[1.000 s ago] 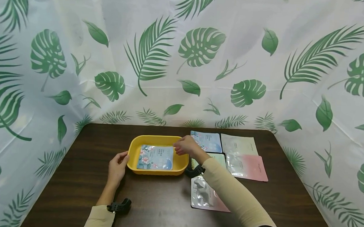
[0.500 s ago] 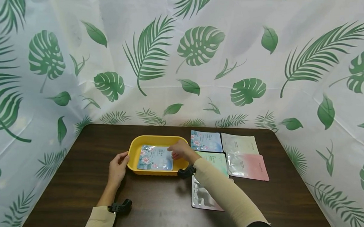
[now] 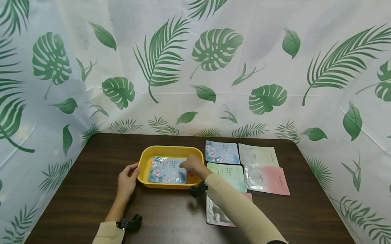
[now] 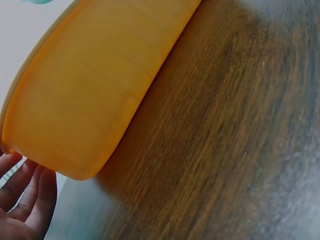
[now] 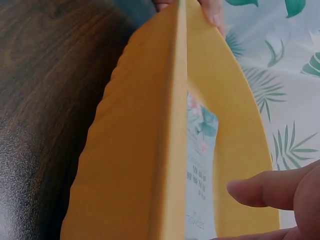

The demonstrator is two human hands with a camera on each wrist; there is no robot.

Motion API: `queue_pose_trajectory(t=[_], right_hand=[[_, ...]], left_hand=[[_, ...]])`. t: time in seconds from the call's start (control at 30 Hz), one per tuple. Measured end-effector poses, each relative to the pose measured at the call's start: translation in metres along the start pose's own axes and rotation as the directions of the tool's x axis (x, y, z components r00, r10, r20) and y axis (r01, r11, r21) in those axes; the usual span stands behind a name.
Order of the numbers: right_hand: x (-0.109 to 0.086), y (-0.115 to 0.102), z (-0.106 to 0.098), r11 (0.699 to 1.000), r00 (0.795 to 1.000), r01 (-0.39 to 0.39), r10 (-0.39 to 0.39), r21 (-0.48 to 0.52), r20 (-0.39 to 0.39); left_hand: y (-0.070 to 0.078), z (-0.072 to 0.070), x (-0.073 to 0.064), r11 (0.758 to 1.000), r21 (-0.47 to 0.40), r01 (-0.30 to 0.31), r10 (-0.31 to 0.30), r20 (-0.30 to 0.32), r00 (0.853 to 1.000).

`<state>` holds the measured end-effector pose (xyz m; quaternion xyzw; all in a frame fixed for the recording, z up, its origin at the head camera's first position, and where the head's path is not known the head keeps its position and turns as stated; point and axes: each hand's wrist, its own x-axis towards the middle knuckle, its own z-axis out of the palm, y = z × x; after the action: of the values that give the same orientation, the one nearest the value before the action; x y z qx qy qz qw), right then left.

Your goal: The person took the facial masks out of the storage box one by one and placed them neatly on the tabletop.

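My left hand (image 3: 127,179) grips the left end of a yellow tray (image 3: 143,165); in the left wrist view its fingers (image 4: 46,192) touch the outer wall under the rim. Flat inside the tray lies a blue face mask packet (image 3: 168,170) with printed flowers. My right hand (image 3: 194,164) reaches over the tray's right side, at the right end of that packet. The right wrist view shows a straight digit (image 5: 260,189) above the packet (image 5: 201,170), apart from another finger at the lower edge. Whether the fingertips touch the packet is hidden.
Right of the tray lie several more packets: a blue one (image 3: 221,152), a pale cream one (image 3: 259,155), a green one (image 3: 227,175), a pink one (image 3: 268,179), and a silver-and-pink one (image 3: 216,212) partly under the right sleeve. A leaf-print curtain (image 3: 170,110) hangs behind the dark wooden table (image 3: 166,221).
My right hand has moved left and down from the tray's right rim to the packet's right end. The left hand, tray and packets stay in place.
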<state>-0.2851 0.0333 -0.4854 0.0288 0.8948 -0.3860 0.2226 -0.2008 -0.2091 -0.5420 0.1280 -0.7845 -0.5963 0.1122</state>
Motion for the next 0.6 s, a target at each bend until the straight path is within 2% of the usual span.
queue_pose_trajectory(t=[0.2, 0.4, 0.6], right_hand=[[0.001, -0.002, 0.003, 0.999, 1.0, -0.015, 0.015, 0.034, -0.018], [0.001, -0.003, 0.01, 0.99, 1.0, -0.028, 0.03, 0.14, -0.009], [0.001, -0.006, 0.015, 0.996, 0.999, -0.017, 0.019, 0.084, -0.032]], left_hand=[[-0.004, 0.0, 0.001, 1.0, 0.016, -0.007, 0.007, -0.014, 1.0], [-0.005, 0.001, 0.0, 1.0, 0.014, -0.009, 0.009, -0.025, 1.0], [-0.005, 0.001, 0.0, 1.0, 0.019, -0.024, 0.024, -0.035, 0.999]])
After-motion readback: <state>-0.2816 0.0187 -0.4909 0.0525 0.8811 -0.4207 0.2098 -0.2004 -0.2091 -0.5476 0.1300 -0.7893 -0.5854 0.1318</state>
